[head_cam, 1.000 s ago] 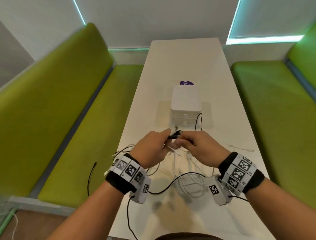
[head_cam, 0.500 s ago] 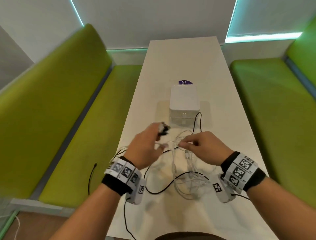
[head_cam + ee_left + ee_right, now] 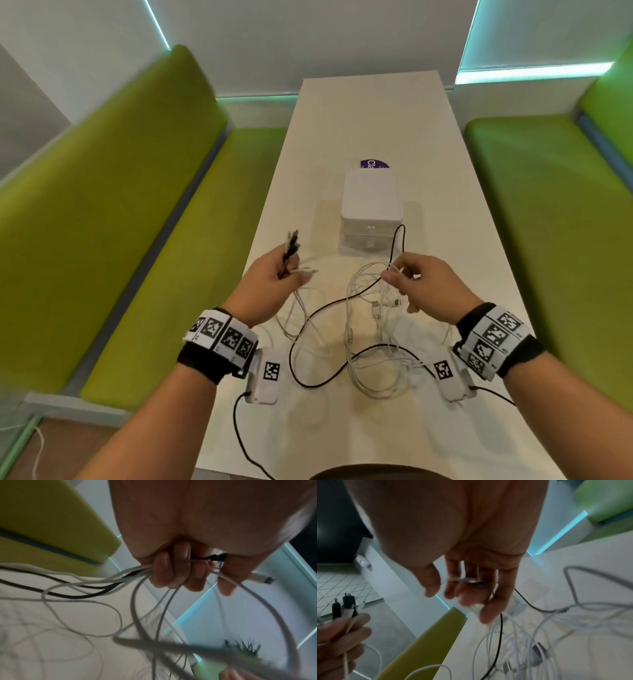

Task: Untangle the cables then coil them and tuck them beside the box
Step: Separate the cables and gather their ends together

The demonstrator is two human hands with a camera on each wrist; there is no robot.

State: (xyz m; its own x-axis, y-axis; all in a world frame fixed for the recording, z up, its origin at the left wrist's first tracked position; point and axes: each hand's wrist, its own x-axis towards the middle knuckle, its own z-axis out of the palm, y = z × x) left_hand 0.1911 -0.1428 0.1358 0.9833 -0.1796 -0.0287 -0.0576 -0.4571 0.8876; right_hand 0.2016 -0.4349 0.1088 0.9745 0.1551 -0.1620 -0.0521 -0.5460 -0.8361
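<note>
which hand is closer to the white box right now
Right. The right hand is just in front of the box, near its front right corner, pinching a white cable. The left hand is farther off to the box's left, gripping a bunch of cable ends.

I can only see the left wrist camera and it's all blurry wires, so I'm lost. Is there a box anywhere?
Observer: Yes, a white box stands in the middle of the table.
Operator: What's the other hand doing?
Observer: The right hand pinches a white cable in the air, in front of the box.
Operator: Are any wires tidy yet?
Observer: No. The cables lie in a loose heap nearer the person than the box, and none is coiled beside it.
</note>
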